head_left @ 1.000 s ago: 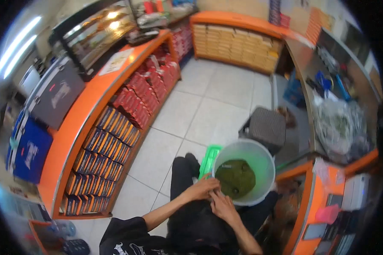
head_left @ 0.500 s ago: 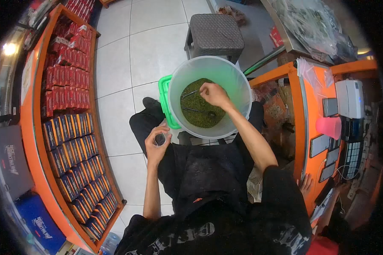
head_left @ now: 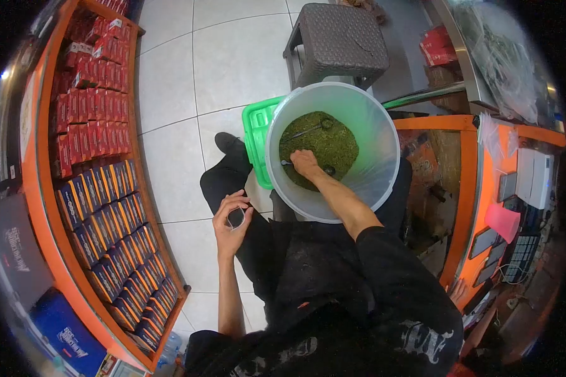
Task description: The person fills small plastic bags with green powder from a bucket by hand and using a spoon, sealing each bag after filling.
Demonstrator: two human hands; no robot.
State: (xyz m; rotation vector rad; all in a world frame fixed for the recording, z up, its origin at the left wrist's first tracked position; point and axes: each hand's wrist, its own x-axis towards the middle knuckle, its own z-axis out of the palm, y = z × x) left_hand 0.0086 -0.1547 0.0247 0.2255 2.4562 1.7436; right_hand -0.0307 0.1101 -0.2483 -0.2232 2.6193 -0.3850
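Note:
A large translucent bucket (head_left: 377, 157) stands between my knees, with green crumbled material (head_left: 336, 147) at its bottom. Two dark long-handled scoops lie in it; the upper scoop (head_left: 305, 131) rests on the material. My right hand (head_left: 304, 163) reaches down inside, its fingers closed on the handle of the lower scoop (head_left: 287, 163). To the left of the bucket, over my knee, my left hand (head_left: 231, 218) has its fingers wrapped round a small clear cup (head_left: 236, 217). A green lid (head_left: 256, 135) lies against the bucket's left side.
A grey woven-pattern stool (head_left: 339, 44) stands behind the bucket. On the left is an orange shelf (head_left: 44, 157) with red boxes (head_left: 97, 107) and dark blue boxes (head_left: 113, 239). An orange counter (head_left: 478, 220) on the right carries a pink cup (head_left: 502, 222); another person's hand (head_left: 458, 291) is near its edge.
The view has tilted down from the shop floor. My hands, together at first, have parted; the left holds the cup, and the right has lowered onto the scoop handle in the bucket.

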